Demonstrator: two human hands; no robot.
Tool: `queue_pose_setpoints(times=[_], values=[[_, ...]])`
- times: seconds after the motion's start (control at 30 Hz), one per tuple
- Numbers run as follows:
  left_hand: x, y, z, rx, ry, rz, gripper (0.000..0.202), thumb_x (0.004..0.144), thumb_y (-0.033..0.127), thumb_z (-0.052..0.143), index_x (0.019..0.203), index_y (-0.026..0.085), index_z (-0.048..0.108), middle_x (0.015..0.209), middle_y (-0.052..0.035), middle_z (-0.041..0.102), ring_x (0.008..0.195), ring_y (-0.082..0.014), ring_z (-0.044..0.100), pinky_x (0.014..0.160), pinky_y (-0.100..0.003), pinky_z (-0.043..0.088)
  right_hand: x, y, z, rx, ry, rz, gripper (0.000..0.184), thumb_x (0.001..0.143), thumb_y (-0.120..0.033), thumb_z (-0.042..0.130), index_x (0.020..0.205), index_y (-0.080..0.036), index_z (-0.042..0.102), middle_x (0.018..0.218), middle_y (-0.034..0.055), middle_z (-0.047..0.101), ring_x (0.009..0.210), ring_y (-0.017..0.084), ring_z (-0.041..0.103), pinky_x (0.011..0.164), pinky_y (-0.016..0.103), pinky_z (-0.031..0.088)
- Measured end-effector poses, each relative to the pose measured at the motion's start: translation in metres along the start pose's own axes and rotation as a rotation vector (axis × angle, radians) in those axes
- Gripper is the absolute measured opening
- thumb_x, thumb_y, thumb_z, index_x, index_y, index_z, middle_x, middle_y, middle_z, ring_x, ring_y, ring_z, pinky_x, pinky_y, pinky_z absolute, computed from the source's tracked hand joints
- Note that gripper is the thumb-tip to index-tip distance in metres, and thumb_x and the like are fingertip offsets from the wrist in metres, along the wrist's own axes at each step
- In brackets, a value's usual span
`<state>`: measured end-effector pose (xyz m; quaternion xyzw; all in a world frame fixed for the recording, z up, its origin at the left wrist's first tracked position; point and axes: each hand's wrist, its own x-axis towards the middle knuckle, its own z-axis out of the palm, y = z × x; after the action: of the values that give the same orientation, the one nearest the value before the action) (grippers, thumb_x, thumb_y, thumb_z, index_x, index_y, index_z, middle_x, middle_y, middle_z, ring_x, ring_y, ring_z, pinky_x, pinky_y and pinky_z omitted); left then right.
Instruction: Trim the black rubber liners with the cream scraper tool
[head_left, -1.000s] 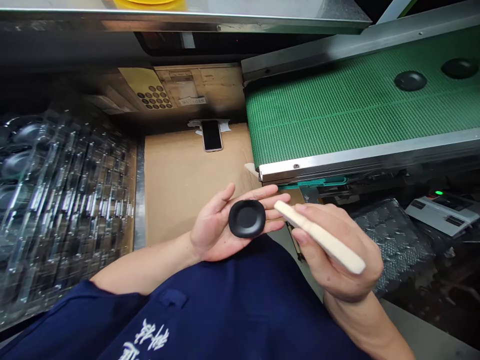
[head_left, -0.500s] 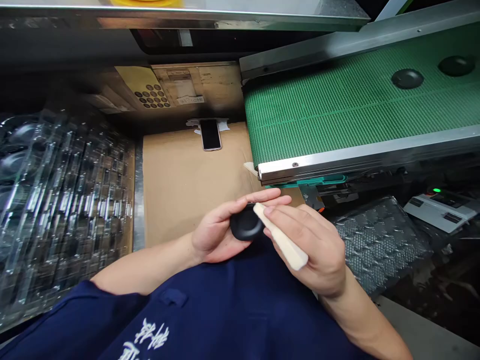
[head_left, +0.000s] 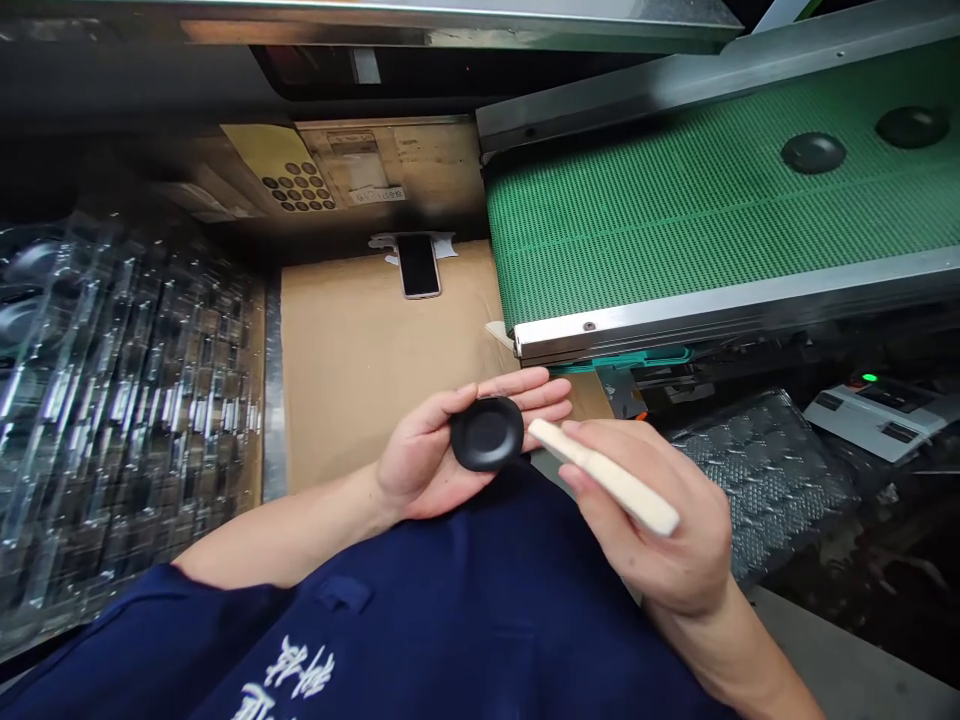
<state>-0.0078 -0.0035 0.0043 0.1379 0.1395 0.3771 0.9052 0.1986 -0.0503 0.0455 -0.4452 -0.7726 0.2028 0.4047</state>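
Note:
A small black round dish-shaped part [head_left: 487, 434] with a hollow middle rests in my left hand [head_left: 427, 450]. My left thumb lies against its edge, and the fingers stretch out beneath and past it. Pinched between the thumb and fingers of my right hand [head_left: 660, 520] is a cream-coloured flat pad [head_left: 604, 475], perhaps sponge or felt. Its tip is just right of the black part, a small gap away. Two similar black parts [head_left: 814, 152] lie on the green conveyor belt [head_left: 637, 220] at the upper right.
A phone [head_left: 418, 267] lies on the cardboard sheet [head_left: 360, 340] in front of me. Stacked clear plastic trays [head_left: 150, 400] stand at left. The conveyor's metal rail [head_left: 712, 300] borders the right side, with a dark textured tray [head_left: 772, 480] and a grey device [head_left: 877, 415] below.
My right hand has drawn the cream pad off the black part, moving right and down. The black part now faces up more fully in my left hand.

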Motion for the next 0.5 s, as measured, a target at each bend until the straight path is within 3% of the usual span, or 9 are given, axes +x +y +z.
queue_pose_setpoints(times=[0.07,0.2,0.37,0.5], values=[[0.000,0.000,0.000,-0.012,-0.006,-0.004,0.058,0.099,0.036,0.034,0.143,0.004,0.055,0.153,-0.0208,0.052,0.147,-0.0352,0.043,0.126,-0.053,0.025,-0.001,0.001,-0.001,-0.010,0.048,0.004,0.048,0.084,-0.002,0.070,0.128,-0.019,0.065,0.117,0.0077,0.073,0.106,0.021,0.069,0.093,0.037,0.058],[0.000,-0.001,0.000,-0.004,-0.013,-0.021,0.057,0.098,0.034,0.033,0.145,0.006,0.053,0.154,-0.0185,0.050,0.148,-0.0330,0.043,0.125,-0.051,0.025,0.003,0.006,0.003,0.049,-0.010,-0.023,0.050,0.084,-0.002,0.071,0.131,-0.019,0.064,0.120,0.0086,0.073,0.110,0.022,0.068,0.096,0.038,0.058],[0.000,0.002,0.001,0.019,-0.005,0.048,0.056,0.097,0.032,0.035,0.144,0.007,0.055,0.155,-0.0179,0.050,0.148,-0.0332,0.043,0.126,-0.050,0.027,0.002,0.010,0.022,0.068,-0.005,-0.076,0.046,0.085,-0.002,0.069,0.128,-0.017,0.062,0.115,0.0091,0.074,0.103,0.018,0.071,0.094,0.032,0.060],[0.002,0.006,0.002,0.042,0.043,0.109,0.054,0.097,0.033,0.038,0.140,0.010,0.059,0.156,-0.0158,0.050,0.146,-0.0348,0.044,0.126,-0.051,0.027,-0.003,0.008,0.038,0.152,-0.113,-0.171,0.043,0.090,-0.009,0.066,0.131,-0.017,0.058,0.110,0.0100,0.076,0.098,0.019,0.073,0.087,0.032,0.063]])
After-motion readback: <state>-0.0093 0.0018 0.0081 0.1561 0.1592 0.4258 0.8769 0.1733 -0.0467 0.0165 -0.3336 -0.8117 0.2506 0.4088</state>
